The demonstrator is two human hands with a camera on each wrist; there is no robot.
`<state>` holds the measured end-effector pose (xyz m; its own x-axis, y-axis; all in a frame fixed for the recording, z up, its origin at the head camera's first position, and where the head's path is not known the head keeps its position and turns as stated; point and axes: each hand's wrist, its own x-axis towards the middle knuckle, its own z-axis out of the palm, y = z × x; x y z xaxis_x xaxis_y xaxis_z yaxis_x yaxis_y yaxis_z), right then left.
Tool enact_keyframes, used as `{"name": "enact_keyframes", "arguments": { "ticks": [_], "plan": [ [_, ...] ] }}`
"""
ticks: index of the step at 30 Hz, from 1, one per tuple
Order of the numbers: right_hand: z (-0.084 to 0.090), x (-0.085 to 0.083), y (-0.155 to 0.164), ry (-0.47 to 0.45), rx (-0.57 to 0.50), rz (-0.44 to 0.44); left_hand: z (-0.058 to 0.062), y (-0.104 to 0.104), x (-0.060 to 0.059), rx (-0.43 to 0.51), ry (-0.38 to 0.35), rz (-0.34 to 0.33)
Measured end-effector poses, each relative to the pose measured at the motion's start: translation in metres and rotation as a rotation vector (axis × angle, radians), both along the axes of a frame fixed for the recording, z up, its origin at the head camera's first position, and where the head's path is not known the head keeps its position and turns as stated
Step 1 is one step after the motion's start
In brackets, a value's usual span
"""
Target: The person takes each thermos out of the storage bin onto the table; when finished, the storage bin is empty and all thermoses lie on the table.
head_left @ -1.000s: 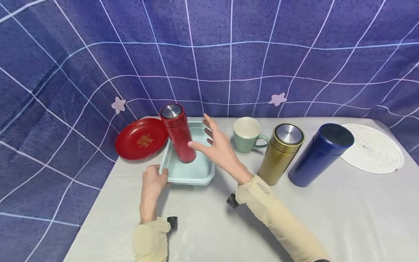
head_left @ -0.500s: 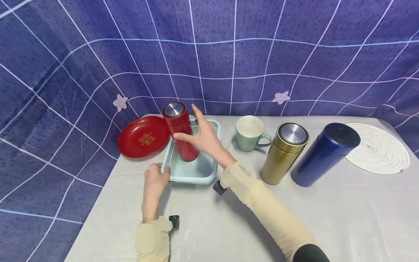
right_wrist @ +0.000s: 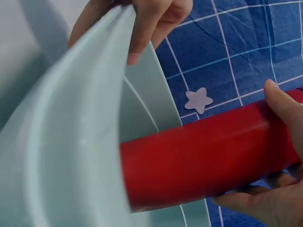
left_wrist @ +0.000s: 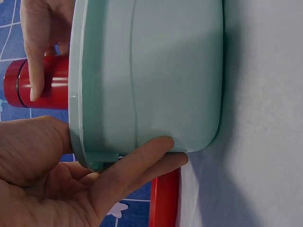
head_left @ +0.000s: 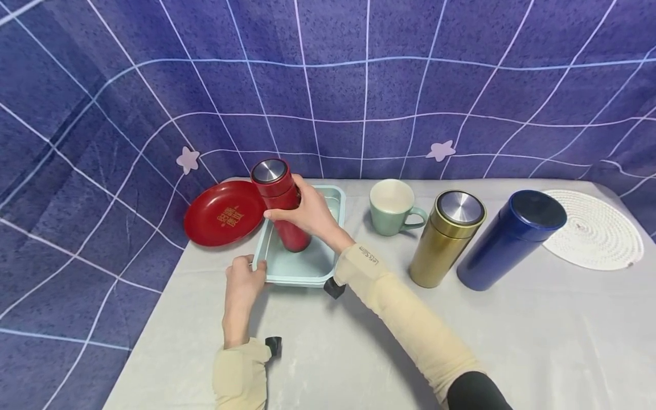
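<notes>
A red thermos (head_left: 291,230) with a silver-topped lid stands inside a pale mint plastic basin (head_left: 323,267). My right hand (head_left: 314,212) grips its upper body, thumb on the near side and fingers round the far side; the right wrist view shows thumb and fingers on opposite sides of the red thermos (right_wrist: 199,161). At the basin's near left corner, my left hand (head_left: 243,285) pinches the rim. In the left wrist view, the left hand's thumb is over the rim and its fingers (left_wrist: 142,161) lie against the basin's outer wall.
Left of the basin lies a red plate (head_left: 205,219) with gold characters. To the right stand a green mug (head_left: 388,219), a gold thermos (head_left: 435,250) and a blue thermos (head_left: 494,250). A white round woven mat (head_left: 597,228) lies at far right. A blue checked curtain (head_left: 338,91) hangs behind.
My right hand has moved left from beside the red thermos and now grips it. The left hand keeps its hold on the basin rim.
</notes>
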<state>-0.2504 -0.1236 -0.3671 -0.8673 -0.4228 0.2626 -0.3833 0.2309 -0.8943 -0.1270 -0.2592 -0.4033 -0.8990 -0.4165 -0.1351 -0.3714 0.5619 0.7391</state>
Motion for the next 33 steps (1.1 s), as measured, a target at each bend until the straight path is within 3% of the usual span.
{"name": "enact_keyframes", "arguments": {
  "ticks": [12, 23, 33],
  "plan": [
    [0.003, 0.01, 0.008, 0.0, -0.066, -0.03, -0.001, 0.001, 0.0, -0.019, 0.002, 0.004],
    [0.034, 0.036, 0.037, 0.002, -0.15, 0.035, 0.001, -0.001, -0.001, -0.026, -0.011, -0.004],
    [0.055, 0.062, 0.066, 0.009, -0.142, 0.037, 0.0, 0.0, -0.001, -0.063, -0.01, 0.008]
  ]
}}
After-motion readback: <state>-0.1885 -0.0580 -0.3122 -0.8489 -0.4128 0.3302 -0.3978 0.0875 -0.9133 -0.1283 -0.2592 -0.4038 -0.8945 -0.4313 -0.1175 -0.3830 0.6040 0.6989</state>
